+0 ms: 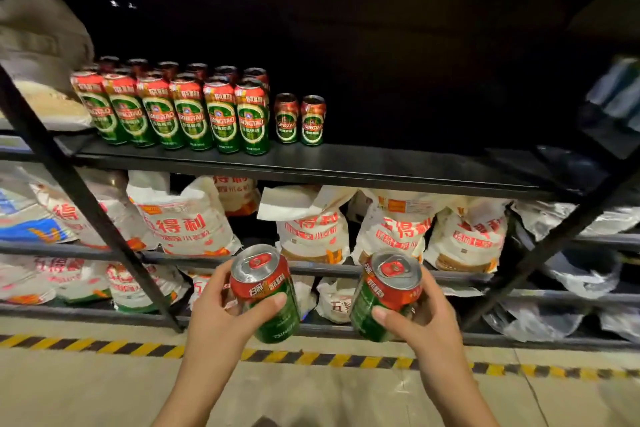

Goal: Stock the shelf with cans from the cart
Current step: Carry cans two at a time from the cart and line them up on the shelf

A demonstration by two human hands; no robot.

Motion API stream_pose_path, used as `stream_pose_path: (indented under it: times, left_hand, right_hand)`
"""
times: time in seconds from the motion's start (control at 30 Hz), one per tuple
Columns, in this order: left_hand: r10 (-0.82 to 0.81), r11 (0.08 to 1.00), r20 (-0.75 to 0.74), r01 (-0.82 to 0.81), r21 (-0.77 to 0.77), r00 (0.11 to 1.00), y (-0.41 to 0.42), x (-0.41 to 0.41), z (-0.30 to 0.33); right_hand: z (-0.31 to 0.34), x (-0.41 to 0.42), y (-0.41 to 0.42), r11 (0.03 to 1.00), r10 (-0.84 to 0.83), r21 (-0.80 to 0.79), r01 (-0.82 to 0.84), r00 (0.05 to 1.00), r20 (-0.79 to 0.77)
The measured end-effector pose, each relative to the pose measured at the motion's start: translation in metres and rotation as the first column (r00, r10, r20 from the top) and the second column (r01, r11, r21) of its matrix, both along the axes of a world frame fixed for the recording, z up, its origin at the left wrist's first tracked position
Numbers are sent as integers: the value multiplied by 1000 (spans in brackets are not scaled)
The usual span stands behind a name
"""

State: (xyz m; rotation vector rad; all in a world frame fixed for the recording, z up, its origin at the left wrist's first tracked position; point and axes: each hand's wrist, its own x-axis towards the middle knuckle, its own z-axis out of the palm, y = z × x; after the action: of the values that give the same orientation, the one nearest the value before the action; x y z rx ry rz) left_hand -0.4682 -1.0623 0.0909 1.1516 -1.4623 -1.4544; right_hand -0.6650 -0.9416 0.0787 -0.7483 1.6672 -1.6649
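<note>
**Two cans in hand, facing the shelf**

We hold one short red-and-green aluminium beer can in each hand, low in front of the dark metal shelving unit point(346, 166). Our left hand point(221, 308) wraps its fingers round the back of the left can point(265, 291), thumb pressed across the green front; the can leans with its silver top towards us. Our right hand point(420, 315) grips the right can point(384, 295) the same way, thumb on the green band, top tilted left. The two cans are near each other but apart.

On the black shelf board above, a block of tall red-and-green beer cans point(173, 107) stands upright in rows at the left. Just beside its right end stand two short upright cans point(299, 118), touching or nearly so. The board to their right is dark.

Below, white flour sacks with red lettering point(194, 222) fill the lower tiers. A yellow-and-black hazard stripe point(104, 347) runs along the pale concrete floor point(104, 392).
</note>
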Motion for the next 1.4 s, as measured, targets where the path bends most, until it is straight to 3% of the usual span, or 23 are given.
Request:
stream_pose_path:
  times: [0.3, 0.67, 0.97, 1.4]
  left_hand:
    - [61, 998, -4, -61, -11, 998, -138, -26, -4]
    - [-130, 986, 65, 136, -94, 989, -283, -95, -3]
    - [-134, 983, 36, 138, -125, 990, -316, -153, -7]
    - [-29, 989, 52, 36, -140, 998, -320, -189, -12]
  right_hand:
    - [-8, -29, -139, 998, 49, 29, -49, 999, 8]
    - [-4, -65, -264, 998, -50, 42, 51, 998, -31]
    - [-2, -112, -322, 997, 76, 28, -72, 986, -150]
    - [-10, -155, -362, 965, 263, 46, -259, 947, -182]
